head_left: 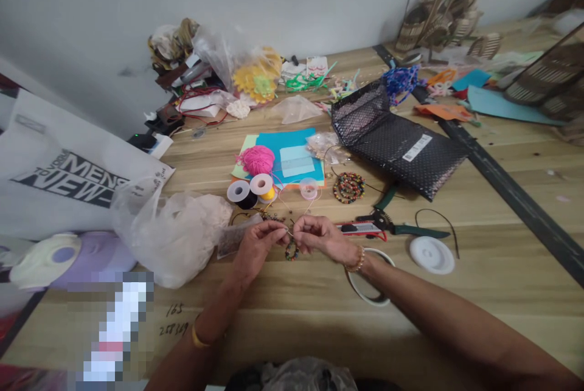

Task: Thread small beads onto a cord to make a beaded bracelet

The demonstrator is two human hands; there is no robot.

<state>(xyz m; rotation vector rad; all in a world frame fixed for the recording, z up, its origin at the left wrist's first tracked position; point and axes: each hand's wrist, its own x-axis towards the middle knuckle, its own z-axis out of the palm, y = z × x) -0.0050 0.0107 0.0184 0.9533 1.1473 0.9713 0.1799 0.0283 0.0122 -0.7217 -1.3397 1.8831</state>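
A small loop of dark and coloured beads, a beaded bracelet (292,252), hangs between my two hands above the wooden table. My left hand (263,240) is closed in a pinch at the bracelet's thin cord, thumb against forefinger. Facing it, my right hand (325,239) pinches the same cord from the other side. The fingertips nearly meet, and the cord is too fine to follow. Just behind my left hand lie a small clear bag (230,239) and loose beads. A red-and-white utility knife (358,228) rests beside my right hand.
Behind the hands stand a black thread spool (241,195), a yellow thread spool (263,186) and pink yarn (258,160). Coiled beaded strands (349,187), green-handled pliers (383,219) and a white spool (432,255) lie rightward. A black bubble mailer (401,141) lies beyond; a plastic bag (177,236) sits left.
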